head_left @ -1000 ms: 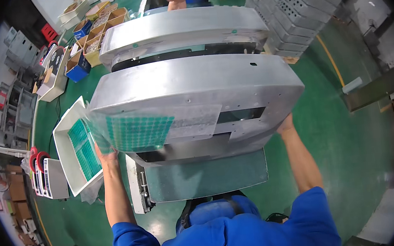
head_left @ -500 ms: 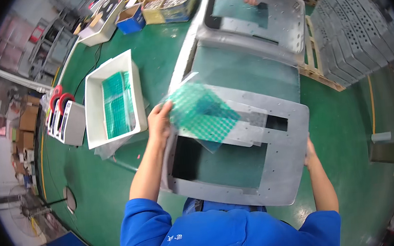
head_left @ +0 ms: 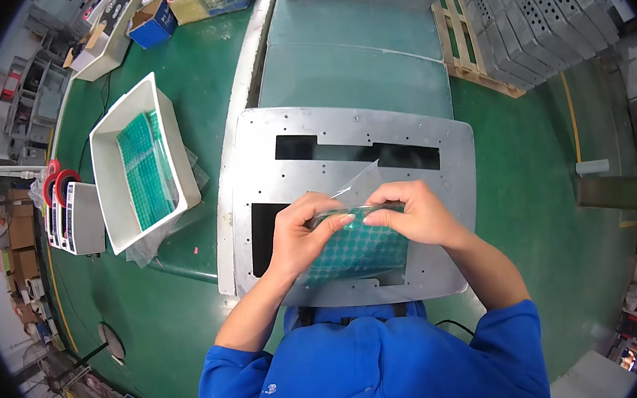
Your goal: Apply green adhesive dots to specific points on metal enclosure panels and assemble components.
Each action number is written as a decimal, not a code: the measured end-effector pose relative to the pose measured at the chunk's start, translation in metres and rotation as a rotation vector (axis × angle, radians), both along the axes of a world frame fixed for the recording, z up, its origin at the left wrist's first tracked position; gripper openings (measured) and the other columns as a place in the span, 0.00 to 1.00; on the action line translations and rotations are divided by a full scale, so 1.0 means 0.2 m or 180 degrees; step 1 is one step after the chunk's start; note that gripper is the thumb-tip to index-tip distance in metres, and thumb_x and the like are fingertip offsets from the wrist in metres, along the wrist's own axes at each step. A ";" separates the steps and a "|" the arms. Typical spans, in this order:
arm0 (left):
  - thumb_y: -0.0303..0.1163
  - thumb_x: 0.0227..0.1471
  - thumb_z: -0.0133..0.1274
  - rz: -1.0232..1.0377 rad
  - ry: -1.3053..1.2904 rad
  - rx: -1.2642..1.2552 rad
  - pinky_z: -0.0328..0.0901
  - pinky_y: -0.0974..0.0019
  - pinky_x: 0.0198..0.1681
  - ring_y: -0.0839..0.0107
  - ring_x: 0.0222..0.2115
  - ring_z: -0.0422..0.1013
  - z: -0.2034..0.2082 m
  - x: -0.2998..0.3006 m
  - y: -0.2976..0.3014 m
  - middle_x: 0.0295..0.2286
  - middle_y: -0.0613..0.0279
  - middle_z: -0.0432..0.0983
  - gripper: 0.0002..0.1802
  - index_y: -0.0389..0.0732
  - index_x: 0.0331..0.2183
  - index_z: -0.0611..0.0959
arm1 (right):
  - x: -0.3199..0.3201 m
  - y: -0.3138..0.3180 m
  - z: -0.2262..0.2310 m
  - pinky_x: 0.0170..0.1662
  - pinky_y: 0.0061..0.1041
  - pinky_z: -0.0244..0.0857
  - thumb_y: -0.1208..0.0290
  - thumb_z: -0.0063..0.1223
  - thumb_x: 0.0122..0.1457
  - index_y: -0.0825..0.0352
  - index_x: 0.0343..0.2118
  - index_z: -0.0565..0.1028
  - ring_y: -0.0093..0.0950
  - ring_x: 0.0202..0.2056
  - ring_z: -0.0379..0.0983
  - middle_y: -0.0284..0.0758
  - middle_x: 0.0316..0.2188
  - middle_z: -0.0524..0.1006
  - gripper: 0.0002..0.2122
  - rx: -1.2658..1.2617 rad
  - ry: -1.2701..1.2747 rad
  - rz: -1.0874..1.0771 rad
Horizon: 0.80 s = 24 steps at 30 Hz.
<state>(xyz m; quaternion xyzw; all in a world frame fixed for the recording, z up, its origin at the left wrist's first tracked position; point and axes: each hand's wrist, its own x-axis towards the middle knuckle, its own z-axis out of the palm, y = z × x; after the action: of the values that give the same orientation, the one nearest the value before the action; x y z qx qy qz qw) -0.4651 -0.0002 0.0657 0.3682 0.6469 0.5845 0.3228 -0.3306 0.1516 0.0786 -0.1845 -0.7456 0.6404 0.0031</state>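
Observation:
My left hand (head_left: 299, 238) and my right hand (head_left: 420, 216) pinch the upper edge of a green dotted sheet (head_left: 362, 250), thumbs and fingertips close together. The sheet hangs bent toward me over the near part of a grey metal panel (head_left: 437, 199). A pointed piece of clear film (head_left: 360, 186) sticks up beyond my fingers; I cannot tell whether it is joined to the sheet. The panel lies flat, with rectangular cutouts and small holes. My hands and the sheet hide much of its near cutout.
To the left, a white bin (head_left: 187, 162) holds more green dotted sheets (head_left: 145, 169), with clear plastic (head_left: 143, 250) beside it. White devices with red rings (head_left: 84, 218) stand farther left. Beyond the panel runs a greenish tabletop (head_left: 356, 72). Perforated grey housings (head_left: 524, 22) are stacked by a wooden pallet (head_left: 465, 47).
My right hand has left the panel's right edge and now grips the sheet too. The sheet, earlier in my left hand alone, has come nearer to me. The far person is out of view.

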 end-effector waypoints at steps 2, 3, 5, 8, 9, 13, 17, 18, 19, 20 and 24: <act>0.26 0.40 0.58 0.0008 -0.0262 -0.0275 0.60 0.78 0.23 0.81 0.21 0.66 -0.08 0.00 -0.01 0.21 0.64 0.72 0.06 0.34 0.21 0.78 | -0.01 0.00 -0.06 0.30 0.19 0.62 0.74 0.56 0.46 0.69 0.32 0.72 0.20 0.26 0.69 0.33 0.23 0.74 0.10 -0.0308 -0.0177 -0.0195; 0.27 0.40 0.59 0.0046 -0.0522 -0.0475 0.59 0.78 0.22 0.81 0.19 0.65 -0.14 0.00 -0.02 0.19 0.64 0.72 0.07 0.35 0.21 0.78 | -0.01 -0.01 -0.08 0.30 0.19 0.62 0.74 0.55 0.47 0.69 0.31 0.73 0.19 0.26 0.69 0.32 0.23 0.74 0.09 -0.0455 -0.0268 -0.0294; 0.29 0.40 0.59 0.0149 -0.0606 -0.0683 0.59 0.77 0.19 0.82 0.17 0.64 -0.21 -0.01 -0.02 0.16 0.65 0.72 0.09 0.35 0.20 0.78 | -0.02 -0.01 -0.13 0.31 0.18 0.62 0.74 0.54 0.48 0.71 0.30 0.73 0.19 0.26 0.69 0.32 0.23 0.74 0.08 -0.0230 -0.0244 -0.0340; 0.31 0.40 0.60 0.0243 0.0027 -0.0571 0.57 0.76 0.17 0.84 0.15 0.61 -0.29 -0.03 -0.01 0.13 0.66 0.70 0.11 0.34 0.18 0.77 | -0.05 0.03 -0.19 0.31 0.17 0.63 0.75 0.54 0.48 0.71 0.30 0.73 0.18 0.27 0.69 0.32 0.24 0.74 0.07 -0.0340 -0.0335 -0.0271; 0.31 0.39 0.60 0.0283 -0.0078 -0.0568 0.56 0.77 0.17 0.84 0.15 0.61 -0.30 -0.03 -0.01 0.13 0.67 0.69 0.11 0.34 0.18 0.77 | -0.07 0.06 -0.21 0.32 0.16 0.63 0.76 0.54 0.48 0.71 0.30 0.73 0.17 0.27 0.69 0.31 0.25 0.74 0.06 -0.0498 -0.0346 -0.0232; 0.31 0.38 0.61 0.0362 -0.0178 -0.0575 0.55 0.77 0.16 0.85 0.14 0.58 -0.34 -0.09 0.01 0.11 0.68 0.66 0.13 0.35 0.16 0.75 | -0.14 0.06 -0.26 0.31 0.18 0.63 0.77 0.53 0.48 0.69 0.28 0.74 0.19 0.25 0.69 0.31 0.23 0.75 0.05 -0.0400 -0.0149 -0.0507; 0.31 0.37 0.62 0.0411 -0.0087 -0.0646 0.53 0.77 0.15 0.85 0.14 0.57 -0.37 -0.14 0.02 0.10 0.69 0.64 0.15 0.35 0.14 0.73 | -0.20 0.04 -0.29 0.31 0.20 0.64 0.77 0.53 0.47 0.68 0.28 0.75 0.21 0.26 0.71 0.33 0.24 0.76 0.04 0.0106 0.0072 -0.0586; 0.31 0.37 0.62 0.0441 -0.0094 -0.0702 0.53 0.77 0.15 0.85 0.14 0.56 -0.37 -0.15 0.01 0.10 0.70 0.64 0.15 0.35 0.14 0.73 | -0.22 0.04 -0.29 0.32 0.20 0.64 0.78 0.53 0.47 0.68 0.28 0.75 0.23 0.26 0.71 0.34 0.24 0.76 0.04 0.0289 0.0131 -0.0566; 0.32 0.37 0.62 0.0475 -0.0101 -0.0745 0.52 0.77 0.15 0.85 0.14 0.56 -0.36 -0.16 0.02 0.10 0.70 0.64 0.15 0.35 0.14 0.72 | -0.23 0.04 -0.30 0.32 0.20 0.64 0.78 0.53 0.47 0.67 0.27 0.75 0.24 0.27 0.72 0.35 0.24 0.76 0.04 0.0485 0.0194 -0.0541; 0.32 0.37 0.62 0.0508 -0.0110 -0.0789 0.52 0.77 0.15 0.85 0.14 0.56 -0.37 -0.17 0.02 0.10 0.70 0.64 0.16 0.35 0.14 0.72 | -0.25 0.04 -0.31 0.32 0.21 0.64 0.79 0.53 0.46 0.67 0.27 0.74 0.26 0.27 0.72 0.35 0.25 0.75 0.04 0.0682 0.0313 -0.0487; 0.34 0.38 0.62 0.0829 -0.0445 -0.0940 0.51 0.78 0.15 0.86 0.14 0.55 -0.41 -0.19 0.01 0.10 0.72 0.64 0.15 0.35 0.15 0.75 | -0.34 0.05 -0.33 0.32 0.22 0.63 0.80 0.52 0.44 0.68 0.24 0.72 0.30 0.29 0.71 0.36 0.26 0.74 0.03 0.1326 0.0741 -0.0372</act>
<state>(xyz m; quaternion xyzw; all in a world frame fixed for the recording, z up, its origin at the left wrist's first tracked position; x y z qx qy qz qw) -0.5025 0.0026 -0.0169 0.1887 0.7438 0.5442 0.3391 -0.3980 0.1607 0.0134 -0.1477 -0.8442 0.4885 0.1640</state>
